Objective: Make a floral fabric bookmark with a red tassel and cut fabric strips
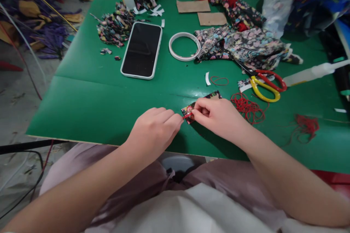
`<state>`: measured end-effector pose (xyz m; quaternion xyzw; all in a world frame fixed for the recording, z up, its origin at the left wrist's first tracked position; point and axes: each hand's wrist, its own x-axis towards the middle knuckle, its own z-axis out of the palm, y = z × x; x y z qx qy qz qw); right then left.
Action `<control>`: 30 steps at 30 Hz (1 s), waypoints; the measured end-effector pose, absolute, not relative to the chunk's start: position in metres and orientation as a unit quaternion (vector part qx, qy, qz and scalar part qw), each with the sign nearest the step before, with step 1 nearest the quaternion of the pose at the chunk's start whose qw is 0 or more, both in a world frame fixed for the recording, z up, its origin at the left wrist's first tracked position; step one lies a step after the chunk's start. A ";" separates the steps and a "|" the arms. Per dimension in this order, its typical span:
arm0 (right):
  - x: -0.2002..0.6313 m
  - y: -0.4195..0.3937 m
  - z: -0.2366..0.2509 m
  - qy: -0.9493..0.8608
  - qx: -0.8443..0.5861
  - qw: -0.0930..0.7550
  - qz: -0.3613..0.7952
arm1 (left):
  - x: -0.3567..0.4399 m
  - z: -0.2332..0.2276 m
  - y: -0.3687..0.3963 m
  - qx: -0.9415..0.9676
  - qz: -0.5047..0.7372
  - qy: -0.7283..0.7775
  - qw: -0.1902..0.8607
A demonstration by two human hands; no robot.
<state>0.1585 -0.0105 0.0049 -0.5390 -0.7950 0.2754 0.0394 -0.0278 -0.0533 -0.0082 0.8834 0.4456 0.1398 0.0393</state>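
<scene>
My left hand (154, 127) and right hand (216, 114) both pinch a short red thread (187, 115) at the corner of a small floral fabric piece (201, 102), lying on the green tabletop (90, 105) near the front edge.

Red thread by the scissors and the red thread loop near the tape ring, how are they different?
The red thread pile is a thick tangled heap; the red thread loop is one thin strand lying in an oval. The pile sits below the scissors, the loop left of them. Both are red and lie on the green table.
</scene>
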 end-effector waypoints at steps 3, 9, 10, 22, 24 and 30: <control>0.158 -0.011 0.004 -0.801 -0.537 0.036 0.264 | -0.028 -0.008 -0.053 0.883 0.141 0.446 0.042; 0.158 -0.014 0.003 -0.815 -0.528 0.033 0.235 | -0.028 -0.008 -0.054 0.883 0.142 0.445 0.044; 0.158 -0.015 0.003 -0.817 -0.526 0.033 0.232 | -0.029 -0.008 -0.054 0.884 0.140 0.445 0.043; 0.157 -0.013 0.003 -0.812 -0.532 0.016 0.239 | -0.040 0.004 -0.060 0.885 0.070 0.458 0.048; 0.158 -0.013 0.003 -0.812 -0.532 0.015 0.242 | -0.040 0.005 -0.060 0.884 0.063 0.460 0.047; 0.157 -0.012 0.004 -0.813 -0.531 0.000 0.239 | -0.038 0.011 -0.057 0.902 0.041 0.429 -0.006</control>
